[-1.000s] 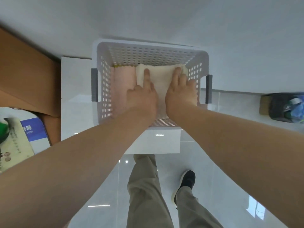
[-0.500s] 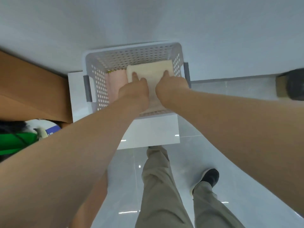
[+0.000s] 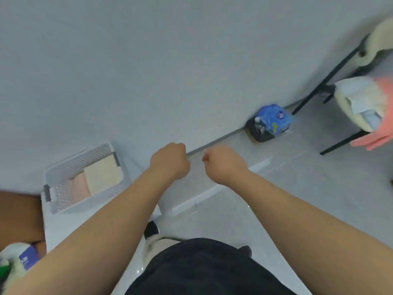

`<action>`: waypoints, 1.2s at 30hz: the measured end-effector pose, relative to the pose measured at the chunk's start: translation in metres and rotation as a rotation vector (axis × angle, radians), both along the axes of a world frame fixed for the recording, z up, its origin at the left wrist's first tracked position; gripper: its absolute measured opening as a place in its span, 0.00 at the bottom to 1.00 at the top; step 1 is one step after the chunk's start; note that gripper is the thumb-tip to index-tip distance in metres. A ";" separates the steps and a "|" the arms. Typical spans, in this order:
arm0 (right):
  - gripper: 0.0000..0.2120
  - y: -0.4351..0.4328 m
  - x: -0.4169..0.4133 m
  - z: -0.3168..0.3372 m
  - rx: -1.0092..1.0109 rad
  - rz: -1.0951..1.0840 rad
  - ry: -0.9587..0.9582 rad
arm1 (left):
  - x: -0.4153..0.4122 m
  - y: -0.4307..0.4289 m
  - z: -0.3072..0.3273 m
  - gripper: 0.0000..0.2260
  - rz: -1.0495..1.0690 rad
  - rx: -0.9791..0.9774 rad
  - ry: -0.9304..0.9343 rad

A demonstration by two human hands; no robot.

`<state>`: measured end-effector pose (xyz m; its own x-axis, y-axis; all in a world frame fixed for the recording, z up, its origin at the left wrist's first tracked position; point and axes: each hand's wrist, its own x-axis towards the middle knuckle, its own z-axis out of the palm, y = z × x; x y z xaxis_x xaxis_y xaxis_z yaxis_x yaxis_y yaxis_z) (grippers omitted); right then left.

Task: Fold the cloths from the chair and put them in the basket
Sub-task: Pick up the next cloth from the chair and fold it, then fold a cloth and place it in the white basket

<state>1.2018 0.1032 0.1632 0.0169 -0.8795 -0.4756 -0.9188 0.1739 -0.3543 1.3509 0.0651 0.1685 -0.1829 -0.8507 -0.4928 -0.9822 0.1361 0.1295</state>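
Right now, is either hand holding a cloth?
No, the left hand and the right hand are both curled into empty fists in the air, away from the basket.
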 end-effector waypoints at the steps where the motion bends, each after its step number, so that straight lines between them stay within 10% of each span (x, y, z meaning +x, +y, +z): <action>1: 0.10 0.013 -0.042 0.015 -0.037 -0.048 0.012 | -0.037 0.008 0.010 0.16 -0.024 -0.015 0.029; 15: 0.13 0.150 -0.464 0.083 -0.216 -0.656 0.021 | -0.468 0.057 0.072 0.08 -0.460 -0.055 0.327; 36: 0.16 0.014 -1.025 0.045 0.046 -0.521 0.122 | -1.003 -0.084 -0.001 0.04 -0.213 0.390 0.552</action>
